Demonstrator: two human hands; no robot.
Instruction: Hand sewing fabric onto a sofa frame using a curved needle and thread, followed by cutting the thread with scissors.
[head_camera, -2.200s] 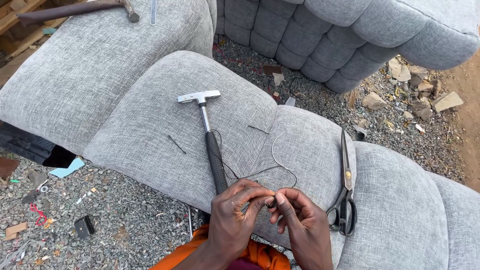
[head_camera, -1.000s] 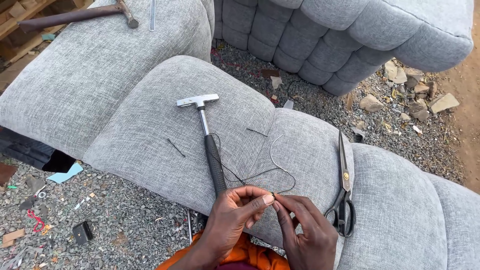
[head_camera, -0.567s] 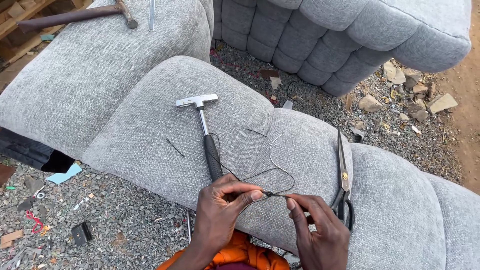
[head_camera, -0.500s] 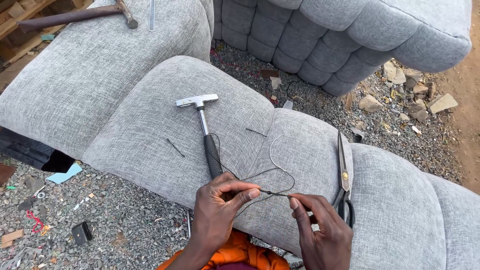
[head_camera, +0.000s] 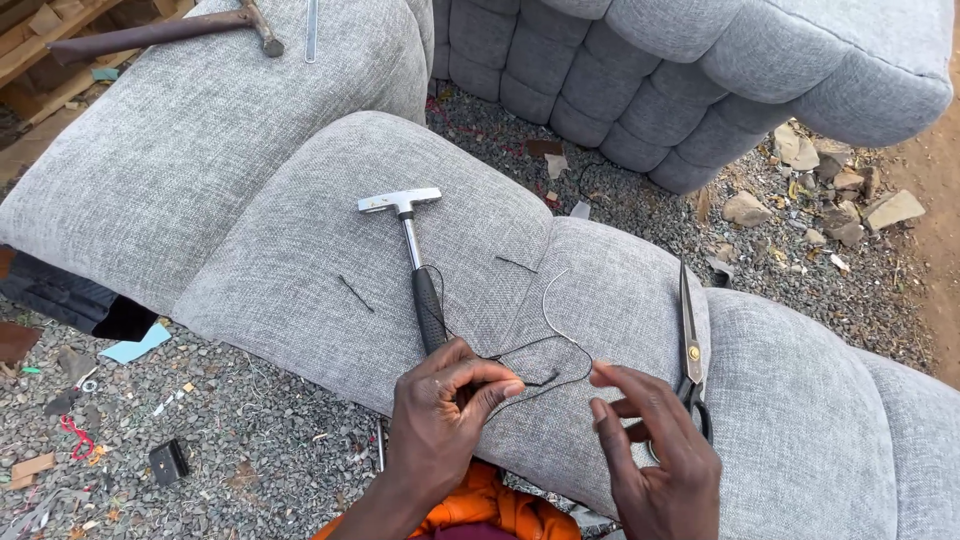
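Grey padded cushion (head_camera: 330, 260): lying under both hands. Hammer (head_camera: 412, 262): resting on it, handle end just above the pinch. Scissors (head_camera: 690, 360): lying just beyond the right hand (head_camera: 655, 450), which is hovering, fingers spread, holding nothing. Left hand (head_camera: 440, 425): pinching black thread (head_camera: 545, 350), looping away right of the pinch.

One head-worn camera looks steeply down, close over the grey cushion (head_camera: 300, 260).

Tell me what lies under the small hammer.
The small hammer lies flat on the grey cushion. A dark thread loops beside its black handle toward the left hand. Whether thread passes beneath the handle cannot be seen.
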